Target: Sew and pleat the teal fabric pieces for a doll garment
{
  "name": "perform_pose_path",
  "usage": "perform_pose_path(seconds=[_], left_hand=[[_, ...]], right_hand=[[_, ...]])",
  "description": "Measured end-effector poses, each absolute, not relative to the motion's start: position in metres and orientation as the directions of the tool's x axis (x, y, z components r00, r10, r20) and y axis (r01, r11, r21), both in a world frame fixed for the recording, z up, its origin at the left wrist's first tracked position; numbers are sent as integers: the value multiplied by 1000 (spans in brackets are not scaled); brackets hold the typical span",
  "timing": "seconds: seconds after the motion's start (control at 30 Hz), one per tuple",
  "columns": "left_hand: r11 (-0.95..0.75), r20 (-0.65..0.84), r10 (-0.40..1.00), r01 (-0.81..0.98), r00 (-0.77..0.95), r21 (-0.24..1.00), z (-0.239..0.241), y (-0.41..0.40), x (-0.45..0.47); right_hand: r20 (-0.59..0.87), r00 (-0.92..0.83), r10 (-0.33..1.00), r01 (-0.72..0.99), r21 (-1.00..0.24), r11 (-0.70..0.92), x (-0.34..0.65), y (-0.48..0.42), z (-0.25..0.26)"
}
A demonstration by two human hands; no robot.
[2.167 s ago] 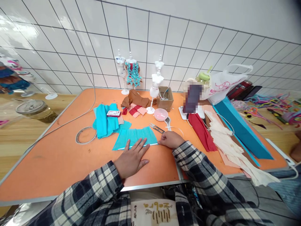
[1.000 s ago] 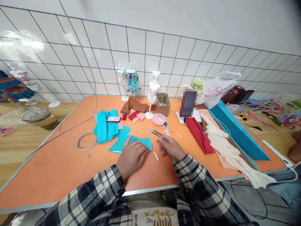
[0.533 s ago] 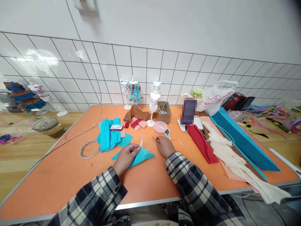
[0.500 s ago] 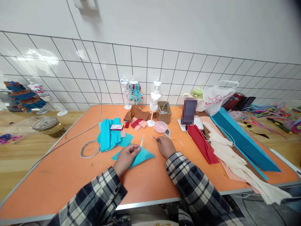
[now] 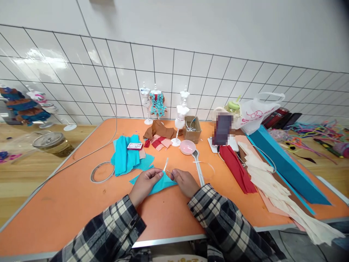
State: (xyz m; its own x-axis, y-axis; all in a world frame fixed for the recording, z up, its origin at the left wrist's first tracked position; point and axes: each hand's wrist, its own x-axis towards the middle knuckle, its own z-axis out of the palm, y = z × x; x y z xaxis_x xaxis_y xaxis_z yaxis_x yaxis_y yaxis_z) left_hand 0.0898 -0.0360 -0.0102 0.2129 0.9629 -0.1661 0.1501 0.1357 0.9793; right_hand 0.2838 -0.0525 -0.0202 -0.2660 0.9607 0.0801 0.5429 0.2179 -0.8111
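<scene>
My left hand (image 5: 144,185) is closed, thumb and fingertips pinching the top edge of a folded piece of turquoise fabric (image 5: 162,185). A narrow white strip (image 5: 166,163) sticks up from the fabric at those fingertips. Just right of it, my right hand (image 5: 185,182) is closed around a thin pointed metal tool (image 5: 168,171), most of it hidden by the fingers. The tool's tip points left, close to the strip and the fabric; whether it touches them I cannot tell.
Left lie stacked turquoise cloth (image 5: 124,156), a small box (image 5: 135,146) and a tape roll (image 5: 94,171). Behind stand mini dress forms (image 5: 180,118), a pink bowl (image 5: 188,147) and a cardboard box (image 5: 193,135). Right are a phone (image 5: 223,129), red cloth (image 5: 237,169) and cream cloth (image 5: 267,185).
My right hand has moved left, bringing the pointed tool from beside the bowl to the strip at my left fingertips. The left hand keeps its pinch. The camera view has shifted slightly.
</scene>
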Motion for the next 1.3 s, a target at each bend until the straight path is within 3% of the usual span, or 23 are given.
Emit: perform_pose_path(seconds=[0.7,1.3], left_hand=[[59,-121,958,233,261,971,-14,-36,92],[19,-75,970,234,231,972,-8,-41,98]], right_hand=[[58,-322,945,622,-740,257,273,-56,-26],[80,-246,966,599,-771,216,263,-63,-31]])
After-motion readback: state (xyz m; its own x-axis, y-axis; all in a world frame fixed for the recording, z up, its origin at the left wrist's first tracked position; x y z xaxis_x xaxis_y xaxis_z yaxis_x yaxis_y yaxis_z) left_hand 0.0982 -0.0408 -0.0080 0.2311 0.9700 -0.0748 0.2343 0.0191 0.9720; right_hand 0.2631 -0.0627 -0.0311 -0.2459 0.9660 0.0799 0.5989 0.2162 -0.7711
